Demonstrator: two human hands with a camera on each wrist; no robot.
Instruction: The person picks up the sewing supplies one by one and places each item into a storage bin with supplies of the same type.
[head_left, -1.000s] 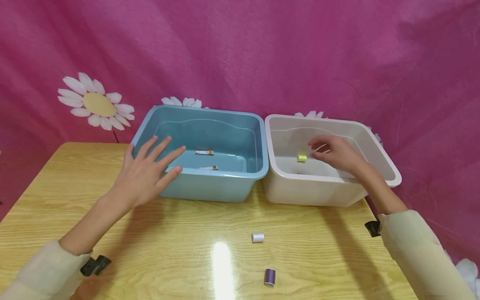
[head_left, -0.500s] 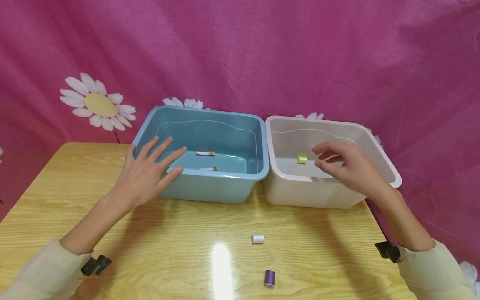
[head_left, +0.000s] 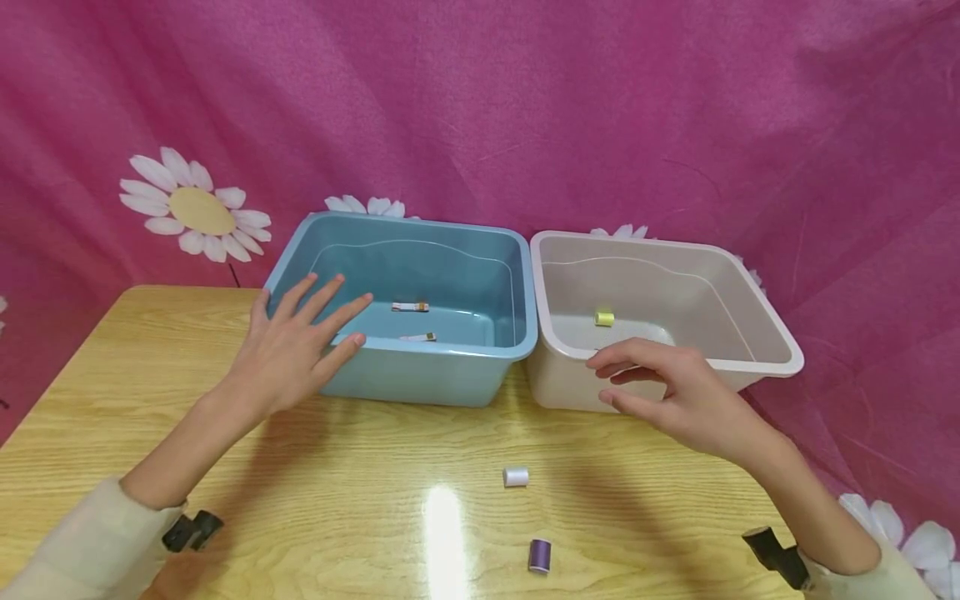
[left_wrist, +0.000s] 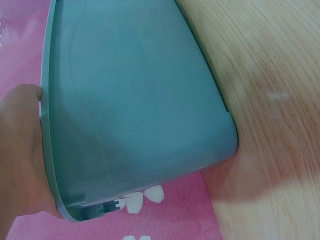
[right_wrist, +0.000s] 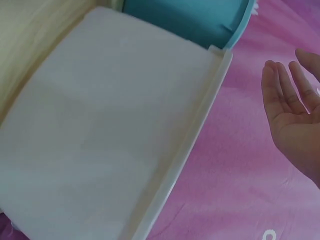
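Note:
My left hand [head_left: 288, 350] rests at the near left corner of the blue bin [head_left: 427, 371], fingers spread over its rim. In the left wrist view the hand [left_wrist: 22, 155] lies along the bin's edge. My right hand [head_left: 675, 396] hovers by the front rim of the off-white bin [head_left: 562, 375], fingers loosely bent with nothing between them. A yellow thread spool [head_left: 603, 318] lies inside the off-white bin. On the table in front are a white thread spool [head_left: 515, 477] and a purple thread spool [head_left: 539, 555].
Two small white strips with coloured ends, one farther back [head_left: 410, 307] and one nearer [head_left: 418, 337], lie in the blue bin. The bins stand side by side on the wooden table [head_left: 360, 483], before a pink cloth [head_left: 480, 108] with printed daisies.
My right hand has come back out from over the off-white bin, toward me and down to its front rim. The left hand has stayed in place.

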